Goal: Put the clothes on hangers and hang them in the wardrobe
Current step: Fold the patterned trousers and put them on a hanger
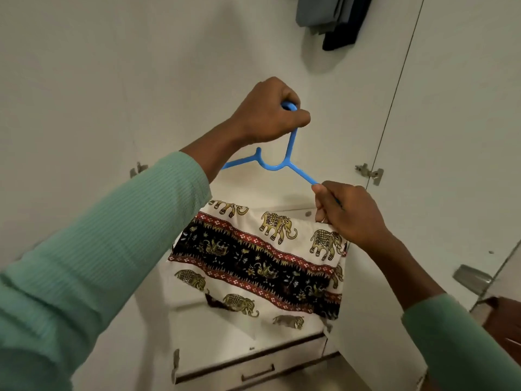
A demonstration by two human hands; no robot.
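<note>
From the left, my green ribbed sleeve [93, 249] reaches up into the open white wardrobe [141, 80]. My left hand [267, 114] is curled tight round the hook of the blue plastic hanger [291, 145], with only a bit of the hook showing above the fist. That is the hand carrying the load.

The hanger is thin and rigid. I judge it light but springy, so its arms may flex if I pull on them.

Below the hanger's neck hangs the white, black and red elephant-print cloth [262, 258]. It seems to be folded over the hanger's lower bar, though the bar itself is hidden by the fabric. The cloth sits in mid-air in front of the wardrobe's lower shelf and the white drawer [248, 359], touching neither as far as I can tell.

The cloth looks thin, soft and limp. I expect it to slide along smooth plastic, and its left side already droops lower than its right.

My right hand [349, 213] pinches the right end of the hanger's arm between thumb and fingers. It is just at the cloth's top right corner, and I cannot tell whether the fabric is caught in the pinch as well.

I would keep the hold on the hook and steady that corner of the cloth, not tug the hem.

Further right are a metal hinge [369, 172] and, at the top edge, dark folded clothes [335, 18] hanging.
</note>
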